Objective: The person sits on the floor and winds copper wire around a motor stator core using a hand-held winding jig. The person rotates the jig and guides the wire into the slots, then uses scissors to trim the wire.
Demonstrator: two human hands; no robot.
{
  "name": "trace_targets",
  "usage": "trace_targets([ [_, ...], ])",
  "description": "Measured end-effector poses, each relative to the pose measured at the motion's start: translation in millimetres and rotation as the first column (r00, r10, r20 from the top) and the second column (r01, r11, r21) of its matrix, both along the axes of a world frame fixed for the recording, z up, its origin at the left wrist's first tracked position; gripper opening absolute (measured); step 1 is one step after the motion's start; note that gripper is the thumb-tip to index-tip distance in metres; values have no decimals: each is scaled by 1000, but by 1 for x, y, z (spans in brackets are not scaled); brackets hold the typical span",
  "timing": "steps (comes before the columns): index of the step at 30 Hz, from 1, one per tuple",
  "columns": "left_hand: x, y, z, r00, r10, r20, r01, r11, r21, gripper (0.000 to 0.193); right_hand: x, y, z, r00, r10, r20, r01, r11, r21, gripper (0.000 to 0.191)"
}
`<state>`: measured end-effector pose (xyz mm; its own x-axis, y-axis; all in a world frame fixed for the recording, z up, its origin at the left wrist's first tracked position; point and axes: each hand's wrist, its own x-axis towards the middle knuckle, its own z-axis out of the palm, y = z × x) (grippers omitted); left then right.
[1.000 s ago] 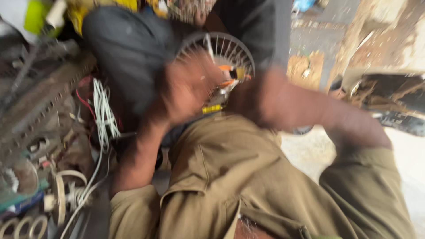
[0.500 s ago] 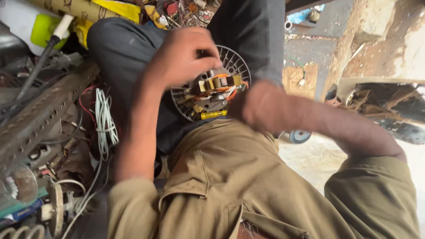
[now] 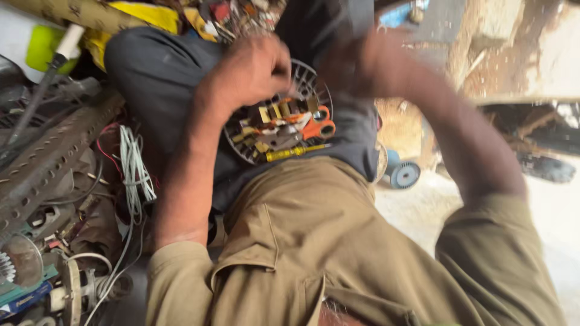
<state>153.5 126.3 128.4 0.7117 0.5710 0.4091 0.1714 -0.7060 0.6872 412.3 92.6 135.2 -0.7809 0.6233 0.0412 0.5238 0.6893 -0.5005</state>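
Looking straight down past khaki shirt sleeves, the round slotted tray (image 3: 241,142) sits on the dark trousered lap, just beyond the shirt front. It holds a jumble: brass-coloured metal blocks (image 3: 275,113), an orange-handled tool (image 3: 317,128) at its right side, and a yellow-handled screwdriver (image 3: 293,152) lying along its near edge. The left hand (image 3: 254,69) hangs over the tray's far left rim, fingers (image 3: 279,78) curled down into a loose clench at the edge of the contents; whether they pinch anything there I cannot tell. The right hand (image 3: 362,66) is a blur above the tray's far right side, so the state of its fingers is not readable. To the left, a bundle of white wires (image 3: 134,172) drapes over grey scrap and a perforated metal bar (image 3: 54,157). To the right, a small blue wheel (image 3: 403,175) rests on the pale floor (image 3: 417,211).
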Motion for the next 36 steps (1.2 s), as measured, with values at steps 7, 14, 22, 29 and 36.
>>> trace_targets([
  [7,-28,-97,-6,981,128,148,-155,970,187,23,-19,-10,6,939,233,-252,-240,971,0,21],
  [14,-12,-80,-15,766,480,427,-238,830,-505,13,-22,41,-25,979,-73,-188,86,994,65,11],
  [22,-20,-21,-6,973,185,135,-114,901,-418,16,-29,-55,24,767,477,429,-342,870,-356,29],
  [29,-34,-139,-45,908,417,45,-419,894,161,9,-46,35,-20,953,-11,-301,-45,983,-179,5],
  [36,-3,-2,-2,988,132,-79,-143,978,-149,25,4,3,-7,993,-78,84,81,996,-30,18],
])
